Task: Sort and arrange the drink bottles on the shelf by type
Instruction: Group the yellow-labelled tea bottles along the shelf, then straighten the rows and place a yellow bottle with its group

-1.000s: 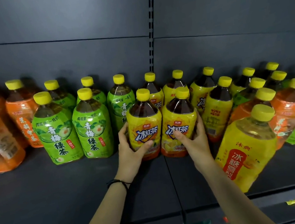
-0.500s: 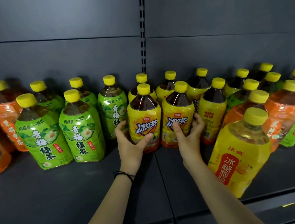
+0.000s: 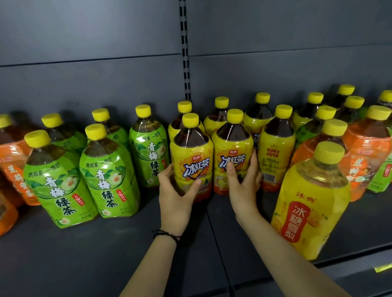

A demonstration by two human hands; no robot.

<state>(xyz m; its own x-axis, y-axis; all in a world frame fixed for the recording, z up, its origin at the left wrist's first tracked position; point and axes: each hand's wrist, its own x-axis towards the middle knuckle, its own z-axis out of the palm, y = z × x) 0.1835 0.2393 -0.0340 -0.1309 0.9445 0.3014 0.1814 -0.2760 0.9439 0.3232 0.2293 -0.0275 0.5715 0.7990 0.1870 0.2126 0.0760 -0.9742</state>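
While the left hand (image 3: 177, 199) curls round the left yellow tea bottle (image 3: 193, 163), the right hand (image 3: 244, 186) curls round the right yellow tea bottle (image 3: 235, 160). These two bottles stand side by side, touching, in the middle of the shelf (image 3: 80, 265). Left of them stand five green tea bottles (image 3: 58, 182), two in front and three behind. In front of the green ones the shelf is bare all the way to its front edge. On the right, one pale yellow bottle (image 3: 311, 207) stands near that edge. At least two orange bottles (image 3: 13, 164) stand at the far left. The right side is crowded, too packed to count.
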